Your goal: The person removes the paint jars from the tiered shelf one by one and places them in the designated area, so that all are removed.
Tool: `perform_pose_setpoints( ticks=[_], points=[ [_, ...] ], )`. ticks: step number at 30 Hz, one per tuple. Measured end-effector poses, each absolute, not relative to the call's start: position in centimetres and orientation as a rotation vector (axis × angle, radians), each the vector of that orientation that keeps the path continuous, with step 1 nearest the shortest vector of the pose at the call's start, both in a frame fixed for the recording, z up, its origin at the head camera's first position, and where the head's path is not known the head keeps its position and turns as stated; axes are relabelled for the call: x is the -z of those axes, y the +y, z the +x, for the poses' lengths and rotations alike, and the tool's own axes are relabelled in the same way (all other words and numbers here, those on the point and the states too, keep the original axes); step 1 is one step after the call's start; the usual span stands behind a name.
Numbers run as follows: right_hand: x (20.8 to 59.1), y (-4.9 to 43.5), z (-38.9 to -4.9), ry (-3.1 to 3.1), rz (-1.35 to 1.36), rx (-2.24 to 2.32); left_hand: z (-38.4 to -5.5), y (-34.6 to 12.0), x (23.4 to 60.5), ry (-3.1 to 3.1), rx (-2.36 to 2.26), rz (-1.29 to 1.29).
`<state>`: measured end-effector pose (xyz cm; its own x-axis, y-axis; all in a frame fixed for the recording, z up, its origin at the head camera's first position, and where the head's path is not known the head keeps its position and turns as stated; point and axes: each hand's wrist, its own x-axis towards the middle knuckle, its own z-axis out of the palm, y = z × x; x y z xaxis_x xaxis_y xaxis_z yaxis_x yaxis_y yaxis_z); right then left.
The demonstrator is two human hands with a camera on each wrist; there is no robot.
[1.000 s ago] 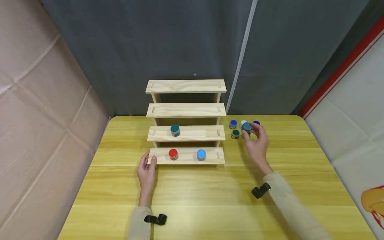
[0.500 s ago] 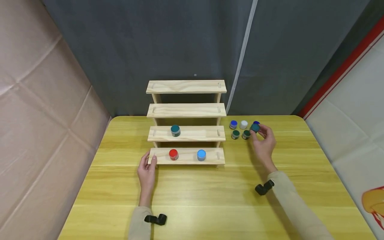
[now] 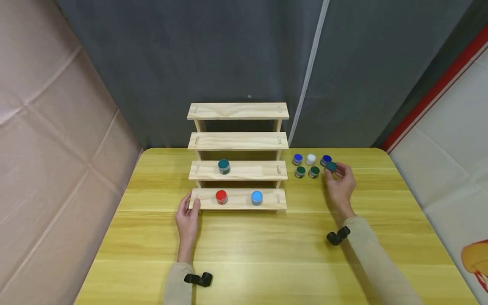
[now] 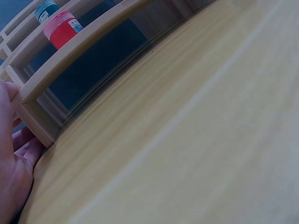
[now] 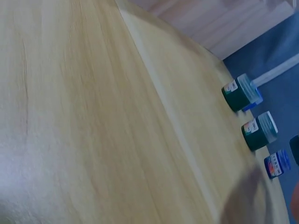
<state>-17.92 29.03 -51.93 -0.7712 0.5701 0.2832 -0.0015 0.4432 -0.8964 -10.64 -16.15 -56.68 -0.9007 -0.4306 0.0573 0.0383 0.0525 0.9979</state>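
My left hand [image 3: 187, 221] holds the left end of the lowest step of a wooden tiered display stand [image 3: 238, 141], thumb on top. In the left wrist view its fingers [image 4: 24, 145] lie against the stand's side leg. My right hand [image 3: 342, 187] pinches a teal-lidded paint jar [image 3: 331, 167] between thumb and fingers, at the right of a group of jars. Only a sliver of this jar [image 5: 295, 148] shows in the right wrist view. A red paint jar [image 3: 221, 197] and a light blue one [image 3: 257, 198] stand on the lowest step, a teal one [image 3: 224, 166] on the step above.
Beside the stand on the table [image 3: 244, 250] are two green-lidded jars [image 3: 300, 171], a white-lidded jar [image 3: 310, 159] and two blue-lidded jars [image 3: 297, 159]. A dark grey curtain [image 3: 190, 63] hangs behind; pale panels stand at both sides.
My right hand has moved right and slightly toward me with the teal-lidded paint jar, uncovering the white, green and right blue jars. The left hand stays on the stand.
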Motion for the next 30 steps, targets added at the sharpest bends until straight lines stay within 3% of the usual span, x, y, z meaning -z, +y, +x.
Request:
perform_pose_setpoints(
  ticks=[30],
  points=[
    [54.3, 30.1, -18.5, -2.251, -0.686, -1.357, -10.8, -16.2, 56.9, -2.008, 1.874, 0.397]
  ],
)
